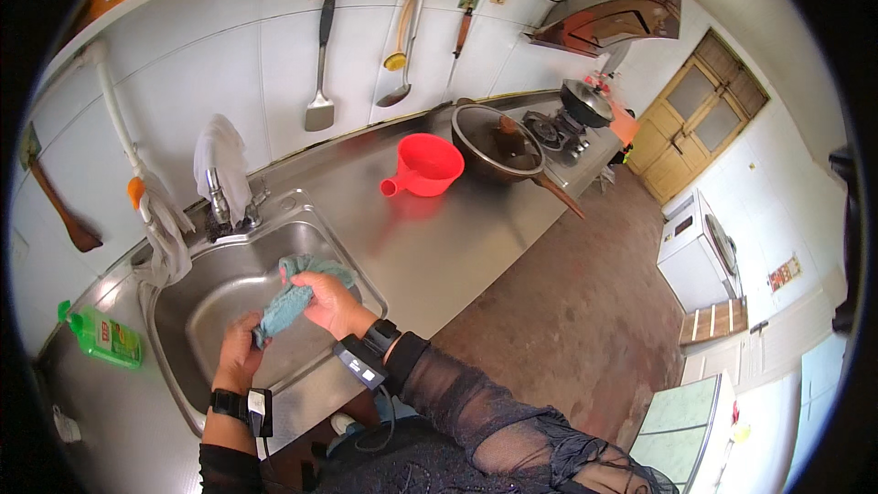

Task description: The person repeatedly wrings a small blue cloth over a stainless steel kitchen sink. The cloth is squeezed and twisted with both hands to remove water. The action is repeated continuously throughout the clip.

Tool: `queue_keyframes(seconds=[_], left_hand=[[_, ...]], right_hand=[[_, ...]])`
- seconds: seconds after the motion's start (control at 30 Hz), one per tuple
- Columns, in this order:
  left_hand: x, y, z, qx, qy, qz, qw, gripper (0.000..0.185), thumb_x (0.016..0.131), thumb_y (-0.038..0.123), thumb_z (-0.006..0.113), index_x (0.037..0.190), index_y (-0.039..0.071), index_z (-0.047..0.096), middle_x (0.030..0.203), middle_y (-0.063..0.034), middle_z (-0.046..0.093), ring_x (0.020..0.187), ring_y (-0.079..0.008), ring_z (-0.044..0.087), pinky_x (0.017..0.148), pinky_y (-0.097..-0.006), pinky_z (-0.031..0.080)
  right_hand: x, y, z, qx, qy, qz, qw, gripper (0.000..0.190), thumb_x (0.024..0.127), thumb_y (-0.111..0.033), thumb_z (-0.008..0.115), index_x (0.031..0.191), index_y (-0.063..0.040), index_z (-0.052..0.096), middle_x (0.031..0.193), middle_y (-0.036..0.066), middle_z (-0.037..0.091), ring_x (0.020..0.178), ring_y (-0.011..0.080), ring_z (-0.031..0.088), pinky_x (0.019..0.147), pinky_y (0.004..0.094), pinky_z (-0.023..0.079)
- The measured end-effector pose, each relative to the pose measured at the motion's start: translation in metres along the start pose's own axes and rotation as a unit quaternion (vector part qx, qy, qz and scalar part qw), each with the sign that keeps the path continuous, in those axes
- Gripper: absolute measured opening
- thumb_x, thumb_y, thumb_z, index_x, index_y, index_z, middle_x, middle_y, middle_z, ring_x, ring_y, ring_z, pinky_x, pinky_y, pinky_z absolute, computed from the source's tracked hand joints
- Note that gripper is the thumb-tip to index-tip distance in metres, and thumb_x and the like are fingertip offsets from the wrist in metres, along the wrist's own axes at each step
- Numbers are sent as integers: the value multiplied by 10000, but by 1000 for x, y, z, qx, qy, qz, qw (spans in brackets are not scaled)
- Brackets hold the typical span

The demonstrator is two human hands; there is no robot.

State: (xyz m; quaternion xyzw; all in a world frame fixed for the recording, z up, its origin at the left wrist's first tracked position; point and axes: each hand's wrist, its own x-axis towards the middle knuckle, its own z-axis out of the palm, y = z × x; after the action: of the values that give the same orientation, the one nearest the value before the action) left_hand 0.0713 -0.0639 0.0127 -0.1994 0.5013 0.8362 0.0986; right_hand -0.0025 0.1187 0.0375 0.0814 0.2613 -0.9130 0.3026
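Note:
Both my hands grip a blue-green cloth (287,310), bunched lengthwise and held over a stainless steel sink (206,319). My left hand (240,344) closes around its lower end. Around its upper part is my right hand (330,302), with a loose fold of cloth spreading past the fingers. At the back of the sink stands a metal faucet (218,197) with a white cloth (221,151) draped over it. How the fingertips sit on the blue-green cloth is partly hidden.
Left of the sink lies a green pump bottle (106,339). On the steel counter (418,254) are a red plastic dipper (431,168) and a lidded wok (497,144), its wooden handle (559,197) jutting past the front edge. A spatula (321,75) and ladle (396,92) hang on the wall.

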Motion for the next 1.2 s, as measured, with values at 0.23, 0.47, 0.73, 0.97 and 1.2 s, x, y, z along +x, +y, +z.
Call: queue_keyframes(seconds=[0.23, 0.47, 0.73, 0.97, 1.2], left_hand=[[9, 5, 25, 66, 137, 109, 982, 123, 873, 140, 560, 964, 68, 602, 850, 6, 556, 782, -101, 500, 676, -221, 415], [-10, 3, 112, 410, 163, 365, 820, 151, 831, 154, 608, 842, 4, 603, 834, -162, 616, 770, -317, 563, 725, -374, 435], [41, 26, 123, 400, 306, 280, 817, 231, 831, 228, 605, 801, 0, 593, 782, -229, 586, 751, -396, 555, 659, -433, 431], [50, -20, 143, 432, 200, 449, 756, 137, 830, 157, 589, 793, 29, 561, 770, -172, 564, 783, -357, 535, 736, -410, 405], [71, 5, 140, 346, 359, 238, 833, 268, 863, 230, 575, 734, -3, 548, 719, -215, 549, 742, -340, 536, 673, -395, 412]], right_hand=[[10, -5, -5, -26, 75, 10, 997, 100, 820, -115, 648, 886, -57, 600, 832, 63, 616, 785, 177, 582, 773, 330, 472], [11, -18, -15, -179, 86, 87, 976, 194, 888, -266, 561, 934, -79, 586, 912, 36, 579, 840, 153, 569, 738, 333, 487], [16, -2, -4, -40, 61, 128, 989, 227, 919, -216, 494, 1064, -44, 526, 985, 69, 589, 892, 188, 578, 767, 353, 487], [38, -46, -35, -94, -175, 144, 969, 292, 933, -295, 449, 982, -38, 579, 948, 62, 599, 905, 184, 570, 810, 317, 464], [51, -36, -33, -32, 63, 187, 980, 229, 931, -234, 488, 1068, -50, 494, 1032, 85, 570, 948, 233, 557, 862, 404, 443]])
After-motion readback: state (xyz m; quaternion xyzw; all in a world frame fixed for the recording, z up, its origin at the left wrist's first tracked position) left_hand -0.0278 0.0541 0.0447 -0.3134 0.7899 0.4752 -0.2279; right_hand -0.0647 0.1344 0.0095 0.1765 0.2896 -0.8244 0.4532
